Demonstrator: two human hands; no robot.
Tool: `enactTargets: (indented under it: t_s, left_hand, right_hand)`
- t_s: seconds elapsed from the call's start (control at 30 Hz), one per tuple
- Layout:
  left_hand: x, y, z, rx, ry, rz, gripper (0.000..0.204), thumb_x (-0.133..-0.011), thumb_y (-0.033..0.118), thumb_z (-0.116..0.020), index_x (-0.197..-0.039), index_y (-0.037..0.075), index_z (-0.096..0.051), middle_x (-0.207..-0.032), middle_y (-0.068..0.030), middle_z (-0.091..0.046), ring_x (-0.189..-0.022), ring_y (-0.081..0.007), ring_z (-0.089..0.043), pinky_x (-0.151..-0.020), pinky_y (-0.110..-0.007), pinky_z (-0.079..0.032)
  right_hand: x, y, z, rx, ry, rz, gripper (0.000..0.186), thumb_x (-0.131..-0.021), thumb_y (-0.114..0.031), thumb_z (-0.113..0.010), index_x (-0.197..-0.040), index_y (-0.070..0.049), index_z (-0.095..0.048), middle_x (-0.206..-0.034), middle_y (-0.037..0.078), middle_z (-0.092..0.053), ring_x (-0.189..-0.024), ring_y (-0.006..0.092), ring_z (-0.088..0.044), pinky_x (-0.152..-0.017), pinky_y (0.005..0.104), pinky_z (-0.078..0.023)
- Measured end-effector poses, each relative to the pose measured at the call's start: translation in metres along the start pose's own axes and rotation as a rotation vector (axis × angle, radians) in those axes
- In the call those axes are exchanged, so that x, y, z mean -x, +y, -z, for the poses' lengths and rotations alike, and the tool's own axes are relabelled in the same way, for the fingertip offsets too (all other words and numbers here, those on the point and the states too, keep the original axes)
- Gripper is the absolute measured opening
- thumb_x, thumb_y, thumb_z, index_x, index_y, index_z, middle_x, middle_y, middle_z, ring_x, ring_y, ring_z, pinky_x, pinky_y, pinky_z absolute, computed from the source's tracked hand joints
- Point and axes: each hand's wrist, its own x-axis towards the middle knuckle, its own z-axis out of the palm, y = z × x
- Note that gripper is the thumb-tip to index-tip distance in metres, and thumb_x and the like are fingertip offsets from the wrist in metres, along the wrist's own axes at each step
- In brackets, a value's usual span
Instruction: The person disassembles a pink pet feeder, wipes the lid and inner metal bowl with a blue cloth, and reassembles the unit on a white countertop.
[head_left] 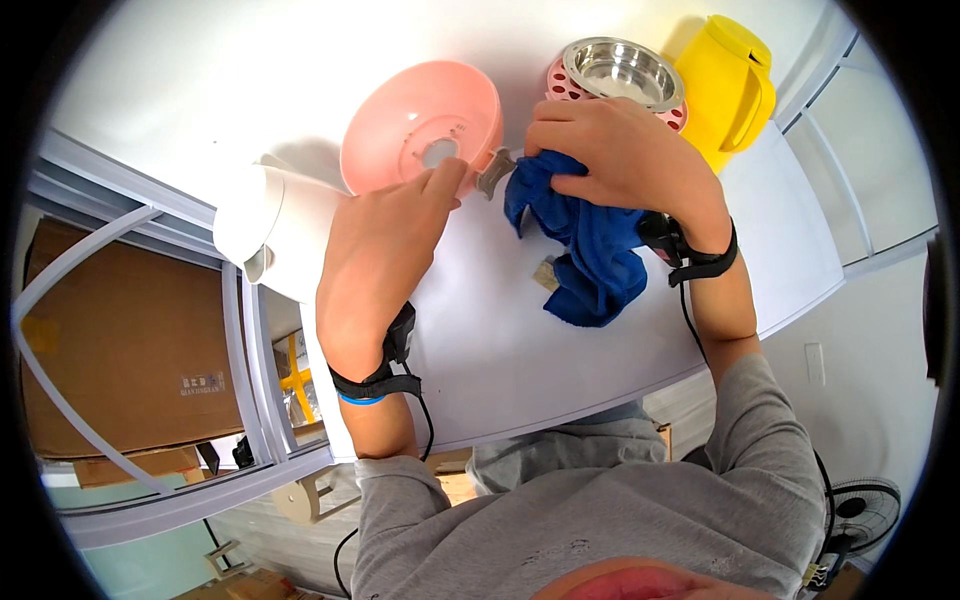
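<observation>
My left hand (390,245), fingers curled in, grips the rim of the pink bowl (415,110), tilted above the white table (480,340); dark print marks its inside. My right hand (635,155) clutches the blue cloth (595,255) beside it. The cardboard box (120,330) has 1 printed patch.

This looks like a room in a home: a pink plastic bowl (410,105), a shiny round steel bowl (620,75) and a tall yellow handled pitcher (722,90) stand at the far side of a smooth white table (500,365), with a brown cardboard box (120,340) left and a black wire-caged electric fan (865,508) near right.
</observation>
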Motion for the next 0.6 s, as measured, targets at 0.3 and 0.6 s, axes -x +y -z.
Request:
enactTargets:
  t_s: [0.3, 0.6]
  left_hand:
    - [-0.004, 0.0, -0.005, 0.121, 0.113, -0.089, 0.025, -0.089, 0.001, -0.066, -0.113, 0.009, -0.063, -0.091, -0.008, -0.073, -0.086, -0.0332, -0.073, -0.071, -0.043, -0.056]
    - [-0.003, -0.006, -0.01, 0.063, 0.079, -0.143, 0.03, -0.086, -0.002, -0.069, -0.114, 0.009, -0.065, -0.092, -0.0103, -0.073, -0.086, -0.0349, -0.07, -0.072, -0.043, -0.053]
  right_hand:
    - [-0.005, -0.013, 0.009, -0.131, 0.144, 0.135, 0.034, -0.09, -0.028, -0.083, -0.118, -0.014, -0.071, -0.11, 0.005, -0.071, -0.098, 0.031, -0.073, -0.081, 0.043, -0.059]
    - [-0.002, -0.011, 0.004, 0.002, -0.096, 0.13, 0.032, -0.087, -0.022, -0.082, -0.116, -0.015, -0.072, -0.103, 0.0, -0.067, -0.096, 0.0264, -0.072, -0.078, 0.0411, -0.056]
